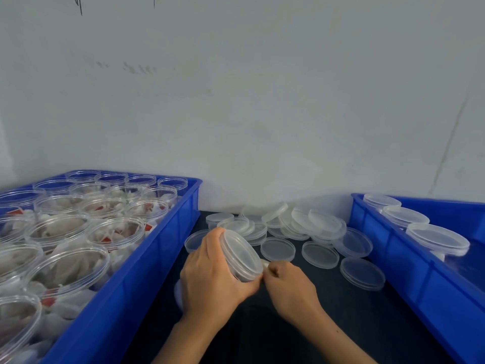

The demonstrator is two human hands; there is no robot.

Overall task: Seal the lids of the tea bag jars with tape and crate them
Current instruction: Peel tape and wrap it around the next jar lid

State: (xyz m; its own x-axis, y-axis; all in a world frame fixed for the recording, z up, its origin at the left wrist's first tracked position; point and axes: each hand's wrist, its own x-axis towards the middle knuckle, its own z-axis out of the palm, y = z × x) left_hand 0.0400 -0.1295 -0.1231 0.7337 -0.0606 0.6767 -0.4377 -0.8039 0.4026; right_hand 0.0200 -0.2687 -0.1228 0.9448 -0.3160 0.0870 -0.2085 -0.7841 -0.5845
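Note:
My left hand (212, 274) grips a clear lidded jar (242, 254), tilted so its lid faces up and to the right. My right hand (288, 286) is closed right beside the jar's lower rim, pinching something small and pale (265, 264), probably tape; I cannot see it clearly. The blue crate on the left (147, 264) holds several open jars (70, 264) filled with white tea bags with red tags. The blue crate on the right (388, 248) holds three lidded jars (437, 236) in a row.
Several loose clear lids (319, 254) lie scattered on the dark tabletop (328, 324) between the two crates. A pale wall (262, 101) rises just behind the table.

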